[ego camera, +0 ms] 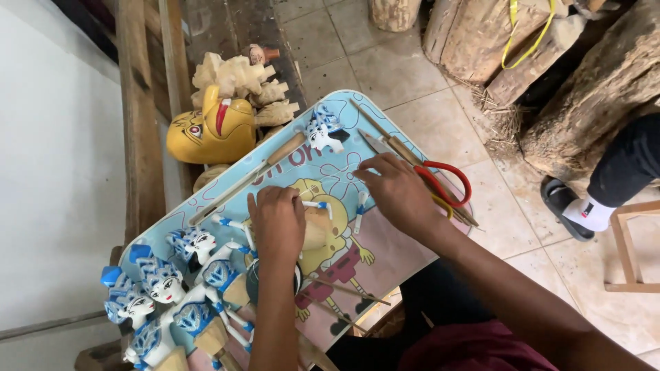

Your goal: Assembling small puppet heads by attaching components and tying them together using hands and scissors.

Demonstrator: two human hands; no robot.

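Note:
My left hand rests on a small unpainted wooden puppet body lying on a light-blue cartoon-printed tray table; its fingers curl over the piece. My right hand reaches across the tray, fingertips pinching a thin white-and-blue puppet arm piece next to the body. Red-handled scissors lie just right of that hand. A painted white-and-blue puppet head sits at the tray's far end.
Several finished blue-and-white puppets lie at the tray's near left. A yellow carved mask and raw wood carvings sit beyond. Chisels and sticks lie on the tray. Logs stand at right, beside another person's sandalled foot.

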